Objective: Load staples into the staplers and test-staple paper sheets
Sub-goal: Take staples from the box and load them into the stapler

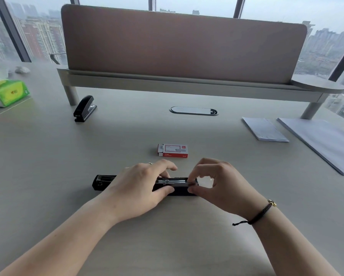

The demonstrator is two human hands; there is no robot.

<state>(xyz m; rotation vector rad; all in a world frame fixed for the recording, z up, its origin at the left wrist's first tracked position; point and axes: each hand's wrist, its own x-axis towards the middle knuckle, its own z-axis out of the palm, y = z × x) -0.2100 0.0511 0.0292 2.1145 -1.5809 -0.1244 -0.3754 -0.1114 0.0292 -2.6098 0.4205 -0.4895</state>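
Opened stapler [103,182]: black, lying flat across the near middle of the desk [47,156], lid swung out toward 9 o'clock, metal magazine channel exposed toward 3 o'clock.
Staple strip [179,182]: silvery, sitting in the channel under the fingertips; likely brittle, apt to snap if bent, so best pressed along its length and guided by its sides.
Left hand [141,186]: fingers and thumb curled round the stapler's middle, pinning it to the desk.
Right hand [213,184]: thumb and fingertips pinched at the channel's 3 o'clock end, on the strip and rail.
Handling: the stapler looks rigid and fairly light and could slide on the smooth desk; hold the body, not the hinged lid.
Staple box [172,150]: red and white, just beyond the hands at 12 o'clock.
Second stapler [84,108]: black, closed, far out at 10 o'clock.
Paper sheets [264,129]: small stack at 2 o'clock, larger stack [322,142] beside it.
Tissue pack [7,94]: green, far out at 10 o'clock.
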